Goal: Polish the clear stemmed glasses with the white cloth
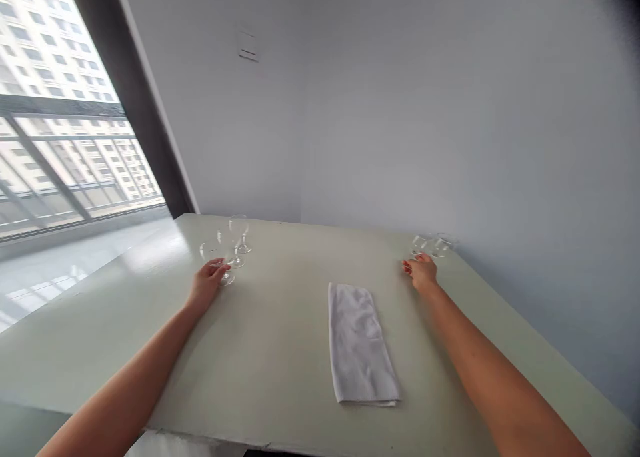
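On the left of the table, my left hand [205,285] has its fingers closed around the stem of the nearest stemmed glass [212,252], whose foot rests on the tabletop. More clear stemmed glasses [239,226] stand upright just behind it, partly overlapping. Across the table, my right hand [421,270] is low over the surface with its fingers loosely bent and apart, nothing visible in them. Just beyond those fingers are two short clear glasses [442,246], the left one partly hidden by the hand. A folded white cloth [361,344] lies flat between my arms.
The pale green table [270,350] reaches back to grey walls [430,110] that meet in a corner. A white switch plate [248,46] is on the left wall. At far left, a window [60,110] looks out on railings and tall buildings.
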